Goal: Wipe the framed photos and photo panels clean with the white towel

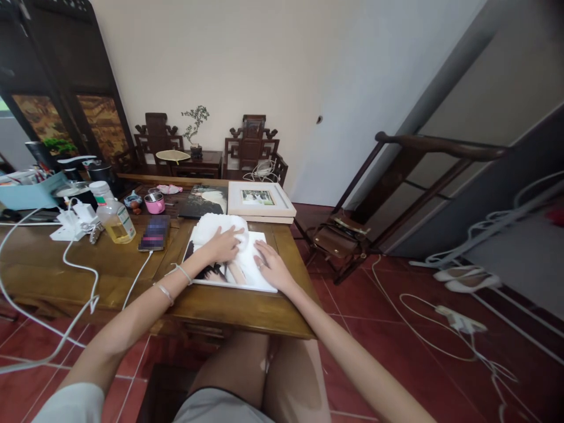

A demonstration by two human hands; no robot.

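On the wooden table's near edge lies a white-bordered photo panel (240, 281) with a dark and pale picture on it. A fluffy white cloth (215, 224) covers its upper part. My left hand (225, 245) presses down on the cloth, its fingers bent into it. Flat on the panel's right side rests my right hand (272, 265), fingers stretched out and holding nothing. Much of the picture is hidden under the cloth and my hands.
Behind the panel are a dark picture panel (205, 201) and stacked white frames (262, 202). To the left stand a phone (154, 233) on its cable, a pink mug (154, 202), a bottle (113, 214) and white chargers (74, 220). A wooden chair (423, 141) holds a brown bag (338, 239).
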